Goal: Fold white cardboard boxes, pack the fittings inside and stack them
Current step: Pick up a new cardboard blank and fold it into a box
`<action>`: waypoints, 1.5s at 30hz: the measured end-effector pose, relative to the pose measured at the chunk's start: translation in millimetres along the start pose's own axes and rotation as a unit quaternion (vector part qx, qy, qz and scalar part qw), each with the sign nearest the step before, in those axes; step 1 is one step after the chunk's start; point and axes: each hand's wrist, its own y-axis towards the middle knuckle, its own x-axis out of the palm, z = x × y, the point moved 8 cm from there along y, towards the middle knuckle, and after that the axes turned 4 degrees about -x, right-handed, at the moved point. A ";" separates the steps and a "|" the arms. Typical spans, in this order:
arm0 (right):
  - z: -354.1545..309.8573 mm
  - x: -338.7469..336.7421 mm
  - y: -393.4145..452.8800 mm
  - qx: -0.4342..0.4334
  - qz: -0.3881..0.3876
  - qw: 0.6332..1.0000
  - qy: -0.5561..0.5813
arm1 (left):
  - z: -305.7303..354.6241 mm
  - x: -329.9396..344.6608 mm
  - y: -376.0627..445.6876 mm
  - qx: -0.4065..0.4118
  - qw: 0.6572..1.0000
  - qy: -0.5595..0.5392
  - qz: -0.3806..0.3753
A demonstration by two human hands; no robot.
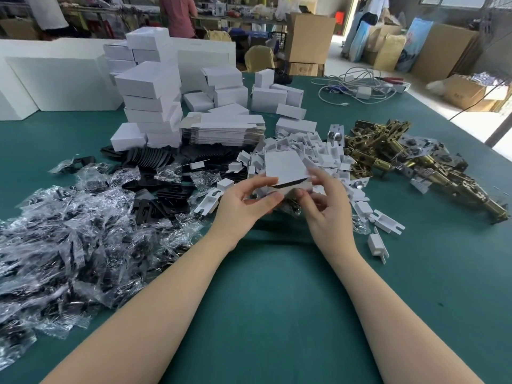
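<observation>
From the head view, I hold a white cardboard box (286, 173) up over the middle of the green worktop (277, 314), its lid flap raised so a dark slit shows along the near edge. My left hand (243, 202) has its grip curled round the box's left near corner, thumb on top and fingers beneath. My right hand (324, 200) pinches the right near corner, thumb under and fingertips on the flap.

Just beyond the box lies a heap of white folded card inserts (313, 151), some spilling near and right. To the right of that, a pile of brass latch fittings (401, 159) stretches toward the worktop's right edge. On the left, clear plastic bags of dark parts (72, 239) cover the near side, with black plastic plates (163, 187) between them and my left hand. Farther off, a stack of flat unfolded boxes (224, 130) sits beside a tall stack of finished white boxes (151, 103). A tangle of white cables (357, 85) lies far right.
</observation>
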 end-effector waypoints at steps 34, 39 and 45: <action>27.7 19.1 -9.8 0.210 0.044 0.936 0.279 | -15.5 -2.8 0.4 -0.036 0.994 -0.012 0.100; 26.2 27.4 -8.9 0.226 -0.005 0.917 0.329 | -20.4 -0.5 3.7 -0.067 0.994 -0.072 0.047; 27.2 30.0 -9.1 0.233 -0.020 0.911 0.340 | -19.6 2.7 3.7 -0.069 0.994 -0.080 0.020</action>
